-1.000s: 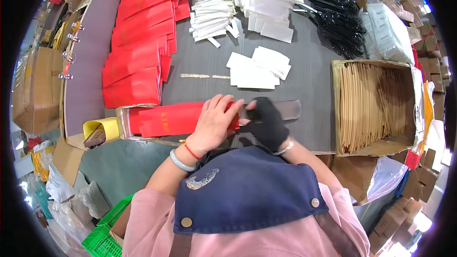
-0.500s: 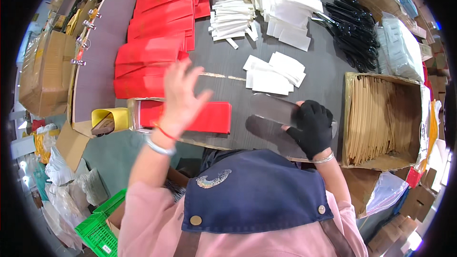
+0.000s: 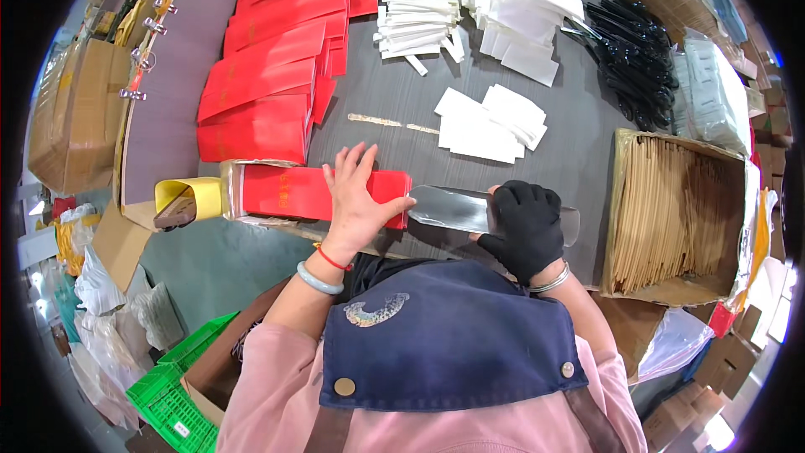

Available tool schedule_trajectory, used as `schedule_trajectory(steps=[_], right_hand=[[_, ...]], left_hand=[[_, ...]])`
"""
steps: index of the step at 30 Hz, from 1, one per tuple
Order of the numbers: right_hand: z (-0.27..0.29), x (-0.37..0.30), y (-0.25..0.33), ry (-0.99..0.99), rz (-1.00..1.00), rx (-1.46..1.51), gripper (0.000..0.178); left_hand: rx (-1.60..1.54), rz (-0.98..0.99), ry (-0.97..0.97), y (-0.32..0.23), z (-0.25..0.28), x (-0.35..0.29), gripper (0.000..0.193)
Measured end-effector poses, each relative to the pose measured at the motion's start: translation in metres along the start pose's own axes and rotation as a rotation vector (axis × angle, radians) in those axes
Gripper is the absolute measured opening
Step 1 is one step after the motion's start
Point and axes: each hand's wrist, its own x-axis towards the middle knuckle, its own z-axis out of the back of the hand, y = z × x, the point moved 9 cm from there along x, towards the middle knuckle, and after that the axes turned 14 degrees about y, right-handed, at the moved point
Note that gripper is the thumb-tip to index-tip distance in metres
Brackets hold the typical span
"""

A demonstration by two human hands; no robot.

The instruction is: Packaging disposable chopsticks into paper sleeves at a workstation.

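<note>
A long clear plastic piece (image 3: 449,208) with rounded ends lies low over the table's front part, and the fingers of my right hand (image 3: 527,231), in a black fingerless glove, grip it near its right end. Its left end meets the right end of a stack of red paper sleeves (image 3: 281,191). Above that stack my bare left hand (image 3: 356,205) is spread, its thumb reaching to where plastic and red paper meet. The sleeves sit in a low open holder (image 3: 232,193). Whether the plastic's tip is inside a sleeve I cannot tell.
Overlapping red sleeves (image 3: 260,130) fill the table's left side. White cards (image 3: 486,130) lie mid-table, white paper strips (image 3: 419,29) behind. Black strap-like items (image 3: 629,54) and a carton of tan slips (image 3: 658,210) stand right. A yellow holder (image 3: 201,199) is left.
My left hand has come down and right onto the red stack's right end. My right hand has shifted slightly left, and the clear plastic now reaches the red sleeves.
</note>
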Motion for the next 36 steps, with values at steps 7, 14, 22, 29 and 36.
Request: schedule_trajectory(steps=[7,14,22,29,36], right_hand=[[-0.001,0.005,-0.001,-0.028,0.011,0.007,0.061],[-0.022,0.046,0.043,-0.075,0.217,0.135,0.066],[0.012,0.016,-0.021,-0.310,0.010,0.204,0.061],[0.012,-0.023,-0.065,-0.388,-0.138,0.183,0.051],[0.024,-0.032,-0.072,-0.443,-0.138,0.195,0.047]], left_hand=[[-0.011,-0.015,-0.002,0.000,0.001,0.002,0.092],[0.040,-0.042,0.123,-0.016,0.006,0.025,0.081],[0.367,-0.456,-0.102,-0.078,0.025,0.162,0.055],[0.461,-0.378,0.083,-0.047,0.004,0.131,0.056],[0.327,-0.534,-0.110,-0.055,0.049,0.107,0.038]])
